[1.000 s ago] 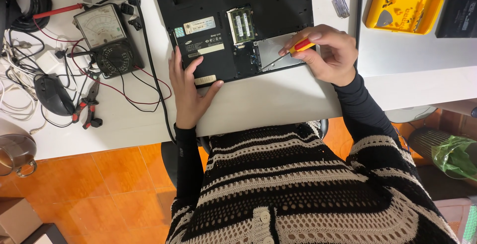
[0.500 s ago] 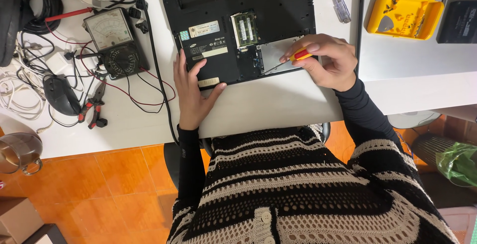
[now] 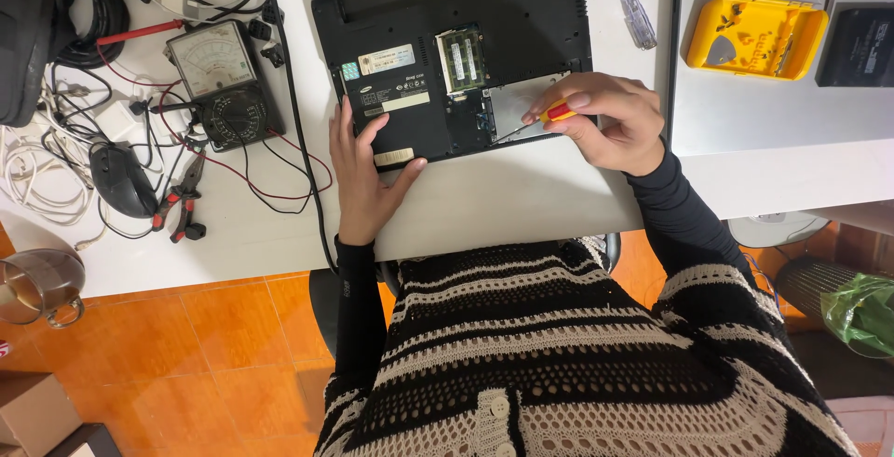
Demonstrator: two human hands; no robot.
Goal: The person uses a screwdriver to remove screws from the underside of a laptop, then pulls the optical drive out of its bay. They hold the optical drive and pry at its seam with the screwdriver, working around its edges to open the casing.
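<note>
A black laptop [image 3: 521,10] lies upside down on the white desk [image 3: 521,196], its memory bay and a silver drive bay uncovered. My left hand [image 3: 366,173] lies flat on the laptop's near left corner, fingers spread, holding nothing. A small screwdriver [image 3: 549,114] with a red and yellow handle sits in my right hand [image 3: 610,117], which is closed on it. Its tip points left into the open silver bay at the laptop's front edge.
An analog multimeter [image 3: 219,80] with red and black leads sits left of the laptop, beside pliers [image 3: 182,196], a black mouse [image 3: 121,178] and tangled cables. A clear-handled screwdriver [image 3: 631,6] and a yellow parts case [image 3: 754,36] lie at the right. A metal pot [image 3: 37,285] stands on the orange floor.
The view has shifted slightly, so the desk sits lower in the frame. Both hands stay at the laptop, the right one still working the screwdriver at the open bay.
</note>
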